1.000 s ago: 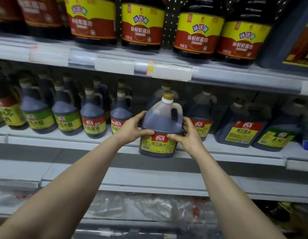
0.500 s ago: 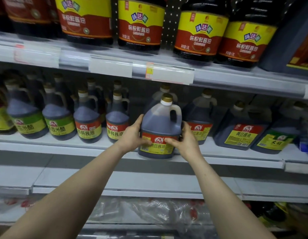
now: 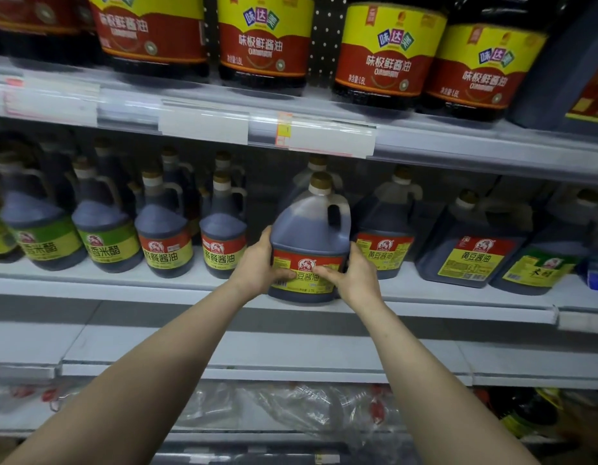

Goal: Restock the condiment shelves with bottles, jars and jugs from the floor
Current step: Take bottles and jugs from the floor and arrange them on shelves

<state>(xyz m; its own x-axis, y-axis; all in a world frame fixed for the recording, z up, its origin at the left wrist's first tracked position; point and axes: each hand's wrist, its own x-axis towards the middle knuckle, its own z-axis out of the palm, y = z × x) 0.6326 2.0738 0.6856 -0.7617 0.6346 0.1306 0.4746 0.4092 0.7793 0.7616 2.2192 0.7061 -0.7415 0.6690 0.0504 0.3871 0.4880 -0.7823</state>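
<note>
A dark soy sauce jug (image 3: 309, 231) with a gold cap, a handle on its right side and a red-and-yellow label stands upright at the front edge of the middle shelf (image 3: 425, 305). My left hand (image 3: 257, 266) clasps its lower left side and my right hand (image 3: 356, 280) its lower right side, thumbs across the label. Its base rests on the shelf or just above it; I cannot tell which. Another jug of the same kind (image 3: 384, 229) stands right behind it to the right.
Smaller handled bottles (image 3: 163, 229) with green and red labels fill the middle shelf's left part; square jugs (image 3: 472, 250) stand to the right. Big soy sauce jugs (image 3: 264, 38) line the top shelf. Below lies a bare shelf (image 3: 290, 357), then clear-wrapped bottles (image 3: 290, 407).
Both hands have carried the jug forward and down, from in front of the shelf edge onto the middle shelf's front. The grip is unchanged.
</note>
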